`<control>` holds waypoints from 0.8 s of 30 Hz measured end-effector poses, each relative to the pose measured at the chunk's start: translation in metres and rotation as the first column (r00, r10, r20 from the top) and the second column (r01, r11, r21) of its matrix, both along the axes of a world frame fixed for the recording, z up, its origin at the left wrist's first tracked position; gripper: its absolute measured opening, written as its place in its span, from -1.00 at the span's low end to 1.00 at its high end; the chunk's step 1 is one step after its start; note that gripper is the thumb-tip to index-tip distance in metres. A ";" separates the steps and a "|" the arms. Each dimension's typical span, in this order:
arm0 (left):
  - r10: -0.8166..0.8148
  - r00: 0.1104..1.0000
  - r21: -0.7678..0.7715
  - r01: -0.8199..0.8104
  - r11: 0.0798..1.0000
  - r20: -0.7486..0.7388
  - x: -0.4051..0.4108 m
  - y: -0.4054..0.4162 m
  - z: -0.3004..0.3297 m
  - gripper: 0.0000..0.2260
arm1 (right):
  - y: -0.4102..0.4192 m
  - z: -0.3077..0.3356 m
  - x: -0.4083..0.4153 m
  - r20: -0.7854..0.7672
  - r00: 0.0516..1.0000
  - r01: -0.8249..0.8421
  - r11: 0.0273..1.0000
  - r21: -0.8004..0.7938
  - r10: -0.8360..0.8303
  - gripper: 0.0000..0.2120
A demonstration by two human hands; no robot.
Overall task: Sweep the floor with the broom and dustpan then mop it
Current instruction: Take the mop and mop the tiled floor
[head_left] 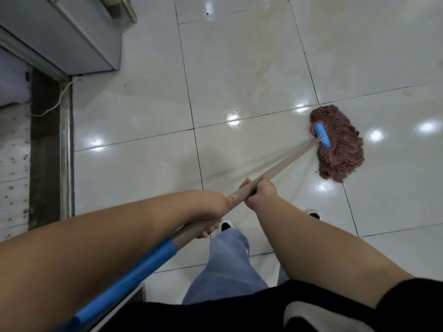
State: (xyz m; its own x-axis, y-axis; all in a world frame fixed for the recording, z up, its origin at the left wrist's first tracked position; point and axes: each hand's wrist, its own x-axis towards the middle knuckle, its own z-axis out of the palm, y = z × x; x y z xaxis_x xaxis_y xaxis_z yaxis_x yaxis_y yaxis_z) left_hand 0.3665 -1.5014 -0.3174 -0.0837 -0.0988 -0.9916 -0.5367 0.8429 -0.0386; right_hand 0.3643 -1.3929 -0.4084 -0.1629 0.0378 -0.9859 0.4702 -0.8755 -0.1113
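Two hands, left hand [208, 207] and right hand [260, 191], wrapped tight around mop handle [285, 161], mop head [338, 144] on wet tiled floor [239, 68] front-right: mopping step, next likely drag across unmopped tiles.

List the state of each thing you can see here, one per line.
Mop head: strands spread flat on the floor.
Mop handle: tilted, gripped by both hands.
Left hand: grips the handle, nearer the body.
Right hand: grips the handle, further down.
Floor tiles: glossy, faintly streaked.
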 end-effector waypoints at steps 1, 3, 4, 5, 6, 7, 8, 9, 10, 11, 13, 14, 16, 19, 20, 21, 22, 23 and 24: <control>-0.003 1.000 0.018 0.003 1.000 0.002 -0.009 0.018 -0.003 -0.37 | 0.017 -0.001 -0.008 0.008 1.000 0.008 1.000 0.023 -0.008 -0.77; -0.012 1.000 0.038 0.011 0.999 0.023 -0.021 0.056 -0.008 -0.33 | 0.054 -0.003 -0.021 0.021 0.999 0.023 0.999 0.039 -0.023 -0.74; -0.023 0.999 0.043 0.022 0.999 0.033 -0.026 0.075 -0.010 -0.33 | 0.074 -0.004 -0.026 0.019 0.999 0.035 0.999 0.029 -0.035 -0.72; -0.038 0.999 0.043 0.036 0.998 0.038 -0.031 0.095 -0.013 -0.34 | 0.093 -0.006 -0.030 0.015 0.998 0.055 0.998 0.014 -0.055 -0.70; -0.052 0.998 0.043 0.051 0.998 0.039 -0.037 0.115 -0.014 -0.36 | 0.111 -0.007 -0.034 0.008 0.997 0.080 0.997 0.000 -0.080 -0.68; -0.061 0.998 0.042 0.059 0.997 0.035 -0.045 0.134 -0.015 -0.38 | 0.127 -0.008 -0.038 -0.006 0.994 0.112 0.994 -0.016 -0.112 -0.65; -0.062 0.998 0.040 0.061 0.997 0.029 -0.055 0.155 -0.015 -0.38 | 0.144 -0.008 -0.044 -0.025 0.987 0.156 0.987 -0.034 -0.157 -0.61; -0.066 0.998 0.042 0.065 0.997 0.021 -0.066 0.176 -0.014 -0.38 | 0.160 -0.006 -0.051 -0.043 0.977 0.207 0.977 -0.054 -0.209 -0.58; -0.078 0.997 0.049 0.077 0.996 0.017 -0.076 0.198 -0.012 -0.37 | 0.177 -0.005 -0.059 -0.057 0.966 0.247 0.966 -0.072 -0.252 -0.56; -0.092 0.996 0.059 0.091 0.994 0.017 -0.086 0.221 -0.010 -0.37 | 0.196 -0.003 -0.066 -0.068 0.958 0.271 0.959 -0.087 -0.277 -0.53; -0.110 0.994 0.068 0.109 0.992 0.018 -0.105 0.270 -0.006 -0.37 | 0.240 0.000 -0.081 -0.097 0.945 0.302 0.948 -0.104 -0.312 -0.52; -0.126 0.992 0.070 0.125 0.990 0.014 -0.113 0.296 -0.004 -0.37 | 0.265 0.002 -0.088 -0.108 0.937 0.323 0.941 -0.105 -0.333 -0.53; -0.160 0.987 0.076 0.159 0.984 0.006 -0.129 0.352 0.001 -0.38 | 0.318 0.010 -0.101 -0.127 0.920 0.359 0.928 -0.104 -0.370 -0.59; -0.190 0.982 0.130 0.191 0.973 -0.020 -0.154 0.431 0.008 -0.41 | 0.394 0.028 -0.117 -0.176 0.894 0.399 0.911 -0.105 -0.412 -0.72; -0.203 0.978 0.156 0.207 0.966 -0.037 -0.161 0.455 0.009 -0.42 | 0.417 0.033 -0.122 -0.195 0.902 0.374 0.922 -0.096 -0.386 -0.76; -0.212 0.976 0.177 0.218 0.960 -0.055 -0.168 0.478 0.010 -0.42 | 0.437 0.038 -0.127 -0.210 0.915 0.335 0.938 -0.084 -0.345 -0.78; -0.219 0.973 0.188 0.228 0.955 -0.069 -0.174 0.500 0.010 -0.42 | 0.457 0.043 -0.132 -0.217 0.926 0.300 0.951 -0.069 -0.308 -0.78; -0.225 0.972 0.189 0.235 0.953 -0.073 -0.179 0.520 0.010 -0.42 | 0.475 0.045 -0.137 -0.210 0.936 0.280 0.959 -0.049 -0.284 -0.78; -0.228 0.971 0.188 0.237 0.953 -0.066 -0.182 0.538 0.010 -0.42 | 0.492 0.047 -0.141 -0.198 0.943 0.266 0.964 -0.028 -0.266 -0.78</control>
